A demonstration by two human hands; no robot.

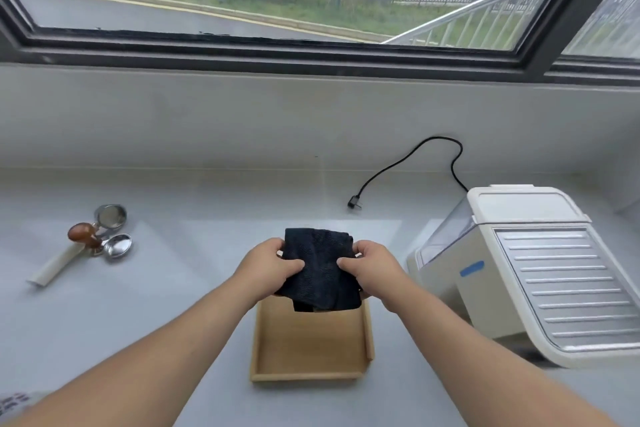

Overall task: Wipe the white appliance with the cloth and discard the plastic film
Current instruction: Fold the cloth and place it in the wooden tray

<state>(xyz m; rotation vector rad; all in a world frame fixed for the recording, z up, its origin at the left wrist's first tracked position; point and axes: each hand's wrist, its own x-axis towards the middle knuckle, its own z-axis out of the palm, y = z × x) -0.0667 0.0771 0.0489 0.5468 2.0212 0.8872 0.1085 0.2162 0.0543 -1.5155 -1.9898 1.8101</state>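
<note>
A folded dark cloth (320,270) is held up over the far end of a shallow wooden tray (367,333). My left hand (268,269) grips the cloth's left edge and my right hand (372,270) grips its right edge, thumbs on top. The white appliance (533,270) stands to the right on the counter, with a ribbed metal plate on top, a clear tank at its back-left and a small blue tab (471,268) on its left side. I cannot make out any plastic film for certain.
A black power cord (408,163) with a loose plug lies behind the appliance. At the left lie a portafilter with a white handle (57,265), a wooden-knobbed tamper (83,234) and a metal basket (110,217). A window sill runs along the back.
</note>
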